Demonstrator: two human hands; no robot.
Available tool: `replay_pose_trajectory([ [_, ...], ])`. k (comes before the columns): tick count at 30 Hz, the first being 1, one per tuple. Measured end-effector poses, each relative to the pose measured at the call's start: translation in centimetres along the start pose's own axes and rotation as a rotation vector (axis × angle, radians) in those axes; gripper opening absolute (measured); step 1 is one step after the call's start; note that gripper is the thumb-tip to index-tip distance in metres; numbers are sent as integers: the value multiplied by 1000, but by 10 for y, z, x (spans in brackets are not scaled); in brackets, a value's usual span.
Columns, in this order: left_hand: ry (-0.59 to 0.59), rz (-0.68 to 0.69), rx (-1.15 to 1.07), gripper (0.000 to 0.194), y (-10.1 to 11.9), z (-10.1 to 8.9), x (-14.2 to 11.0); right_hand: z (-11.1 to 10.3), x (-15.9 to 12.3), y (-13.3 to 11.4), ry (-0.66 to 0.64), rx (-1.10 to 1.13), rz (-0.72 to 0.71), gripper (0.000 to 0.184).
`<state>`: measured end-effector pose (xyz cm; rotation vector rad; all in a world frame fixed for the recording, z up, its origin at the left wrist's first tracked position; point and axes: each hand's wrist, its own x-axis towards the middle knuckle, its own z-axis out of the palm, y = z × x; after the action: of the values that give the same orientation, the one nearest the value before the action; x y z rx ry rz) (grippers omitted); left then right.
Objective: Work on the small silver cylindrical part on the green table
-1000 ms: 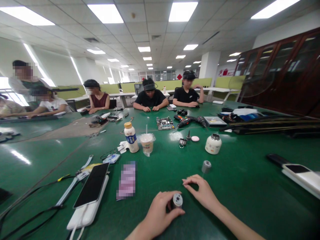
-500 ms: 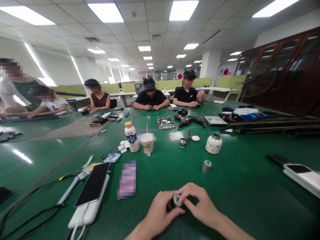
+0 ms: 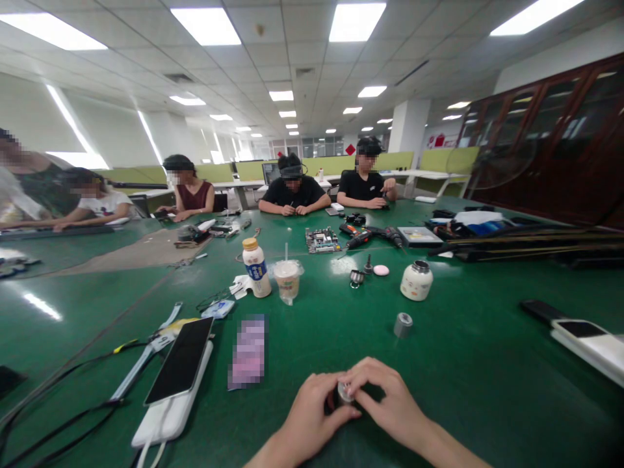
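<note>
Close in front of me, a small silver metal cylinder (image 3: 344, 394) is between my two hands. My left hand (image 3: 314, 409) curls round its side, with the thumb in front. My right hand (image 3: 385, 396) pinches at the top of it, and those fingers cover part of the rim. Whether a smaller piece sits under the right fingertips, I cannot tell. A similar silver cylinder (image 3: 403, 325) stands apart on the green table (image 3: 468, 364), beyond my right hand. Farther off is a cream-coloured jar (image 3: 416, 281) with an open dark neck.
At the left lie a black-screened phone (image 3: 180, 361) on a white power bank (image 3: 170, 406), and cables. A bottle (image 3: 256, 268) and a plastic cup (image 3: 287, 279) stand mid-table. Beyond are a circuit board (image 3: 322, 240) and power drills (image 3: 373, 235). Several people sit across the table.
My hands stay in place around the cylinder, the right fingers shifting slightly over its top. At the far left, a standing person has leaned farther left.
</note>
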<state>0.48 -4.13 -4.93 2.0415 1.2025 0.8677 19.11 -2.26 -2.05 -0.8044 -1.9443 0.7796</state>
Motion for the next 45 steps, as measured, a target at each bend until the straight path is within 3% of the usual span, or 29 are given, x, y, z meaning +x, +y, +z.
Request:
replay_pose_trajectory([
  [11, -4, -11, 30, 38, 5, -1, 1, -4, 1, -1, 79, -120, 88, 7],
  [19, 17, 4, 51, 27, 2, 1, 1, -5, -2, -7, -81, -41, 0, 15],
  [27, -11, -25, 37, 38, 5, -1, 1, -8, 0, -2, 49, -113, 22, 5],
  [34, 4, -12, 37, 28, 3, 0, 2, -2, -2, -3, -47, -69, 23, 10],
  [41, -7, -27, 31, 38, 6, -2, 2, -7, 4, 1, 89, -27, 63, 7],
  [45, -20, -54, 36, 44, 10, -4, 2, -20, 10, 25, 204, -65, 150, 8],
])
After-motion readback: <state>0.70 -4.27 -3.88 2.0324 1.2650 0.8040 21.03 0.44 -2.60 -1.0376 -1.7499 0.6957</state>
